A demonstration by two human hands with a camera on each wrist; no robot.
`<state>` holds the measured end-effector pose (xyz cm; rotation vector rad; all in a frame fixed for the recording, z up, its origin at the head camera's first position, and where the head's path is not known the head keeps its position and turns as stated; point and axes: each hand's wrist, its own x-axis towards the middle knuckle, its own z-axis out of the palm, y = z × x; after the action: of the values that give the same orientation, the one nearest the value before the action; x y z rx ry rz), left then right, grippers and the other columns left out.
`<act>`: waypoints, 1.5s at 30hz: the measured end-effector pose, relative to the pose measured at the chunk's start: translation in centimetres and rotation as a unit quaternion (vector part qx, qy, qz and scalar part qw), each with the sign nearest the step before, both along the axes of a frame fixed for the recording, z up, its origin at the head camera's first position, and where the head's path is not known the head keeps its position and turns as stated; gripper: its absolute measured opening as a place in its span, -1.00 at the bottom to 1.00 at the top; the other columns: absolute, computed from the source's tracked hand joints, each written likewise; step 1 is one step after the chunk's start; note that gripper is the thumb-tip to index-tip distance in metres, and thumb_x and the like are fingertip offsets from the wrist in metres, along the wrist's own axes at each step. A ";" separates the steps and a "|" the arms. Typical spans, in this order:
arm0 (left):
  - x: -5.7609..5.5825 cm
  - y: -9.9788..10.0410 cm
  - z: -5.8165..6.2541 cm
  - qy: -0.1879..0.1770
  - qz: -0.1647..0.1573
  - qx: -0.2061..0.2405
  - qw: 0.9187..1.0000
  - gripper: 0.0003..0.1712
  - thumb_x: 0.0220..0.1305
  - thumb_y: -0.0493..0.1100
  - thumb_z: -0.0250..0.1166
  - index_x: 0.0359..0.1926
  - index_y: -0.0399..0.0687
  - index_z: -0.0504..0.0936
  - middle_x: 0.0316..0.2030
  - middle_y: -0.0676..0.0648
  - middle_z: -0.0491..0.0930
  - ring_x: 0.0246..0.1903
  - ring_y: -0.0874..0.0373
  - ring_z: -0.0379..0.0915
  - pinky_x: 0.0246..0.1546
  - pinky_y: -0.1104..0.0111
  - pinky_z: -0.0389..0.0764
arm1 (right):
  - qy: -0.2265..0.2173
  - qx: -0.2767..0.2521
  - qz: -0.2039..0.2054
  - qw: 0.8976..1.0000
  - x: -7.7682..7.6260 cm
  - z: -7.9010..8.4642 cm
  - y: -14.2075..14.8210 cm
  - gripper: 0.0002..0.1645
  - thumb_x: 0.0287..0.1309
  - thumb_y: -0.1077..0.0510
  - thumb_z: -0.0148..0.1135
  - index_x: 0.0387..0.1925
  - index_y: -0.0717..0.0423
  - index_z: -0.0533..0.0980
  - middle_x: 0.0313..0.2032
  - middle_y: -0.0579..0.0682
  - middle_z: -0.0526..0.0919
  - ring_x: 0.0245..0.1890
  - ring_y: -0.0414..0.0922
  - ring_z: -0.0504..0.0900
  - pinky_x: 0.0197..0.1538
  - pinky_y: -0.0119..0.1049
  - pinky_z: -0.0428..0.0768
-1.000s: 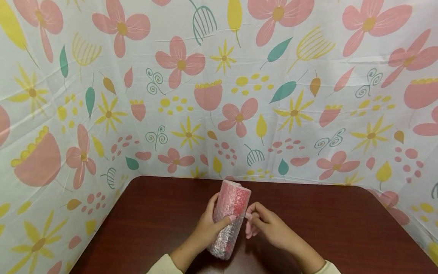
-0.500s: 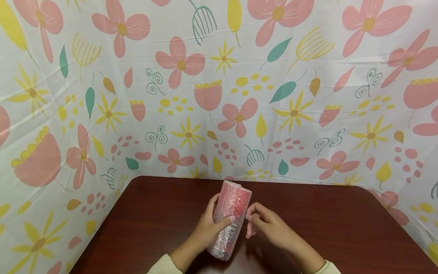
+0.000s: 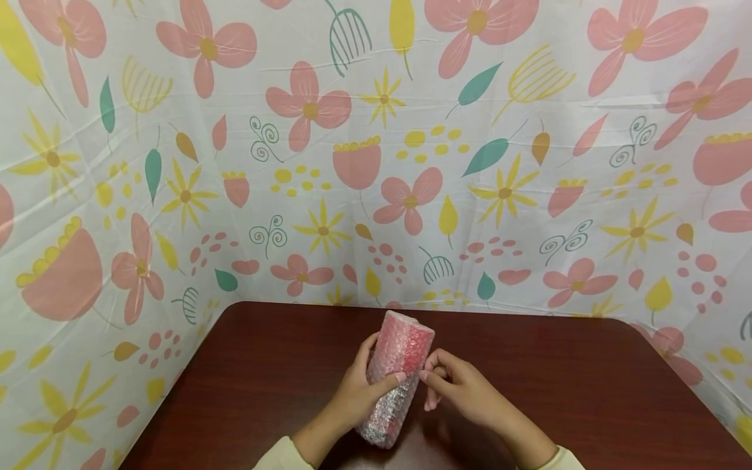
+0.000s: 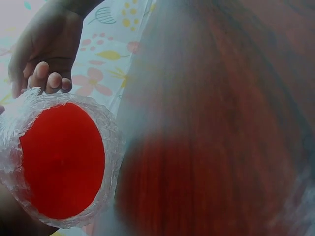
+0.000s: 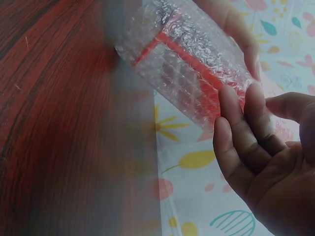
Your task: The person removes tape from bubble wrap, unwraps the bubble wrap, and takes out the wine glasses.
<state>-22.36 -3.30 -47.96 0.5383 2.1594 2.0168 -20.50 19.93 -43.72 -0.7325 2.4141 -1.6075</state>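
Note:
A cylinder in clear bubble wrap, pink-red and silvery, stands tilted above the table in the head view. My left hand grips its side, thumb across the front; the other fingers are mostly hidden behind it. In the left wrist view its round red end faces the camera, ringed by crinkled wrap. At the cylinder's right side, my right hand pinches the edge of the wrap between thumb and forefinger. Its other fingers curl loosely beside the wrap in the right wrist view.
A dark reddish-brown wooden table lies beneath both hands. Behind it and at the sides hangs a white cloth printed with pink, yellow and green flowers. Pale sleeve cuffs show at the bottom of the head view.
The wrapped cylinder has shifted very slightly to the right. The right thumb has straightened and come closer to the wrap. My left hand keeps its grip.

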 end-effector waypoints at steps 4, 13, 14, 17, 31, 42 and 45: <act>0.0 0.0 0.0 0.000 0.004 -0.002 1.000 -0.05 0.26 0.05 0.41 0.53 0.37 0.06 0.28 -0.21 0.41 0.05 -0.01 0.54 -0.08 0.21 0.64 | 0.004 0.002 0.002 1.000 0.0 -0.1 -0.1 -0.70 0.51 0.03 0.07 -0.16 0.24 0.42 -0.53 0.09 0.69 -0.47 -0.03 0.74 -0.24 -0.19 0.70; 0.0 0.1 0.1 -0.004 0.006 0.001 1.000 -0.05 0.25 0.05 0.42 0.51 0.45 0.06 0.28 -0.17 0.39 0.06 -0.01 0.52 -0.07 0.20 0.64 | -0.013 -0.008 0.002 1.000 0.1 0.0 -0.3 -0.69 0.54 0.14 -0.01 -0.11 0.40 0.39 -0.45 0.10 0.72 -0.37 -0.04 0.76 -0.20 -0.14 0.72; 0.0 0.1 0.1 -0.002 0.007 0.001 1.000 -0.05 0.25 0.05 0.42 0.51 0.45 0.06 0.28 -0.17 0.40 0.07 -0.01 0.52 -0.07 0.20 0.64 | -0.014 -0.009 0.002 1.000 0.1 0.0 -0.3 -0.68 0.54 0.13 -0.02 -0.11 0.39 0.39 -0.45 0.11 0.73 -0.37 -0.03 0.76 -0.19 -0.13 0.72; -0.1 0.1 -0.1 0.005 0.012 -0.004 1.000 -0.05 0.24 0.06 0.43 0.51 0.45 0.07 0.28 -0.16 0.41 0.07 0.00 0.52 -0.06 0.21 0.63 | -0.016 -0.006 0.002 1.000 0.1 0.0 -0.3 -0.66 0.56 0.09 -0.03 -0.09 0.37 0.39 -0.43 0.12 0.74 -0.36 -0.04 0.75 -0.17 -0.12 0.72; -0.2 0.1 -0.2 0.028 0.033 -0.024 0.999 -0.05 0.23 0.08 0.44 0.50 0.44 0.09 0.30 -0.15 0.42 0.10 0.02 0.50 -0.02 0.23 0.60 | -0.026 -0.025 0.015 0.999 0.2 0.0 -0.5 -0.68 0.60 0.07 -0.13 -0.01 0.31 0.34 -0.30 0.22 0.73 -0.28 0.04 0.77 -0.13 -0.10 0.72; -0.3 0.0 -0.2 0.037 0.044 -0.030 0.998 -0.04 0.22 0.09 0.45 0.51 0.42 0.09 0.30 -0.10 0.42 0.12 0.04 0.48 0.01 0.21 0.57 | -0.024 -0.045 0.038 0.998 0.3 0.0 -0.6 -0.70 0.62 0.12 -0.20 0.06 0.32 0.25 -0.26 0.36 0.68 -0.30 0.08 0.77 -0.13 -0.05 0.71; -0.3 0.0 -0.2 0.042 0.049 -0.038 0.997 -0.05 0.21 0.11 0.45 0.50 0.44 0.10 0.31 -0.11 0.42 0.12 0.05 0.48 0.02 0.21 0.57 | -0.024 -0.048 0.051 0.997 0.3 0.1 -0.5 -0.69 0.62 0.12 -0.22 0.08 0.33 0.23 -0.27 0.36 0.68 -0.31 0.11 0.77 -0.14 -0.06 0.71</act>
<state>-22.66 -3.26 -48.16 0.5266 2.3435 1.9846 -20.15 19.44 -43.66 -0.8085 2.2407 -1.6911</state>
